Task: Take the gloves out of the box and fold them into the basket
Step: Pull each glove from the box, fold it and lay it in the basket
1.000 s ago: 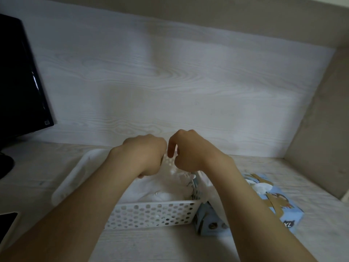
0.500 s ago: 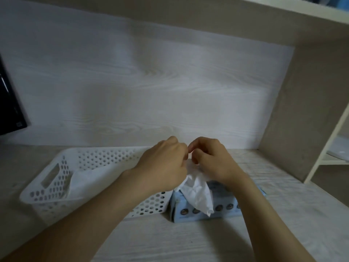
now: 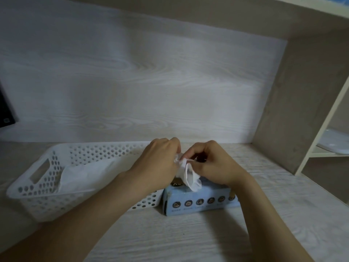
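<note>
Left hand (image 3: 158, 163) and right hand (image 3: 211, 165) both pinch one white glove (image 3: 186, 173) above one box (image 3: 200, 201), beside one basket (image 3: 47, 186).

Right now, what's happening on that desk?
A person holds a white glove in both hands: the left hand and the right hand each pinch it just above the blue box. The white basket stands beside the box, on its left, with a white pile lying in it.
</note>
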Available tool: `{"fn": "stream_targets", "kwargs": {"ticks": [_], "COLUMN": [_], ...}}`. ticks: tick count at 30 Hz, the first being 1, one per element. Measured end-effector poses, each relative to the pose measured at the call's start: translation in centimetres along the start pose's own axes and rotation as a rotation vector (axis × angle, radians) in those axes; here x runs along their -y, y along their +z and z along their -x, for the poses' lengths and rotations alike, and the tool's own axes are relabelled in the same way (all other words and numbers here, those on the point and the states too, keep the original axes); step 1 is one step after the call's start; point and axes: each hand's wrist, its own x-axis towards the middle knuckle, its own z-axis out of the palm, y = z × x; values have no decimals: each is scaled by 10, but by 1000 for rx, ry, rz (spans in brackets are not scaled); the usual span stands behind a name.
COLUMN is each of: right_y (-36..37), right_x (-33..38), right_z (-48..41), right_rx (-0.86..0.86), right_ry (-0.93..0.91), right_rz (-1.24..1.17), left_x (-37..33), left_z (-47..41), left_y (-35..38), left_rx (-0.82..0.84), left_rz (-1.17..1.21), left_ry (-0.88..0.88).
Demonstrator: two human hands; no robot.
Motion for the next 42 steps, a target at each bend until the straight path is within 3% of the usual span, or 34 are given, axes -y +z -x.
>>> {"fn": "stream_targets", "kwargs": {"ticks": [7, 11, 16, 22, 28, 31, 36, 42], "right_y": [5, 11, 23, 36, 35, 32, 24, 18], "right_x": [11, 13, 12, 17, 18, 22, 32, 35], "right_z": [-3, -5, -7, -7, -7, -7, -3, 1], "right_rx": [-500, -635, -726, -872, -841, -804, -637, -303], "right_ry": [1, 42, 16, -75, -160, -135, -22, 47], "right_rz": [-308, -430, -190, 151, 206, 29, -383, -486], "left_x": [-3, -4, -13, -19, -13, -9, 4, 17], "left_z": [4, 2, -1, -3, -7, -10, -19, -26], "left_y": [-2, -6, -10, -14, -14, -14, -17, -19], "left_rx": [-135, -185, -218, -211, -245, -302, -348, -306], "left_rz": [26, 91, 205, 515, 502, 517, 651, 781], "left_ry": [-20, -14, -87, -14, 7, -9, -129, -301]}}
